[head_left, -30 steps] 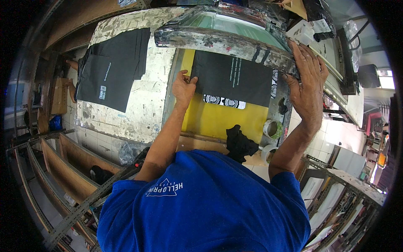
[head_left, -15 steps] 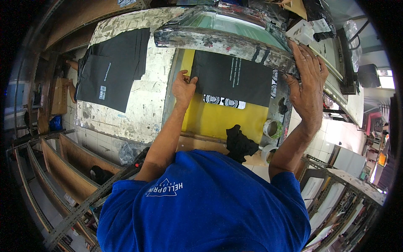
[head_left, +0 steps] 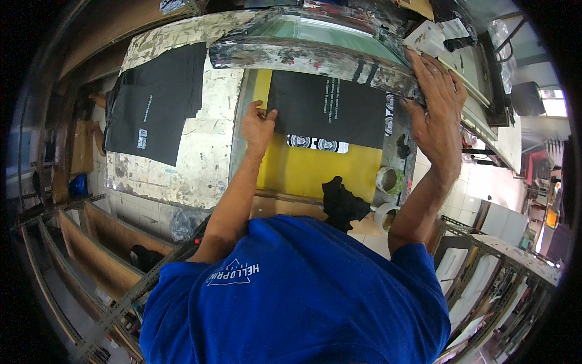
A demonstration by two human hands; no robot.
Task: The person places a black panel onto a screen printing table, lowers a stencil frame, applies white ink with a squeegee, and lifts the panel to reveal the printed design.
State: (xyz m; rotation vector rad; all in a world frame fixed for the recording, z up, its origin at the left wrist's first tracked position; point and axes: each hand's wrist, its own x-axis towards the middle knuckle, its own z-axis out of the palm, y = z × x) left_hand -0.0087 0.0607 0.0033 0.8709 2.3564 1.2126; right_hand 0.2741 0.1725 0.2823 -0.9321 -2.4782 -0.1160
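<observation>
A flat black sheet [head_left: 327, 112] with lines of small white print lies on the yellow board [head_left: 318, 176]. My left hand [head_left: 259, 126] is at its left edge, thumb and forefinger pinched on the sheet, the other fingers curled. Over the sheet's far part stands a raised, paint-stained screen-printing frame [head_left: 315, 59] with a greenish mesh [head_left: 333, 33]. Against the frame's right end rests my right hand [head_left: 435, 109], fingers stretched along its side and thumb apart. A strip with black-and-white round patterns [head_left: 317, 144] shows just below the sheet's near edge.
Black printed sheets [head_left: 148, 109] lie overlapped on the stained white tabletop [head_left: 209, 133] at left. Near me are a crumpled black cloth [head_left: 342, 203] and two tape rolls, one green-and-white [head_left: 390, 180], one white [head_left: 385, 216]. Another person's arm [head_left: 99, 136] shows far left. Shelving racks [head_left: 91, 242] flank me.
The whole view has shifted slightly, so everything sits a little further left. Both hands keep their places on the sheet and the frame.
</observation>
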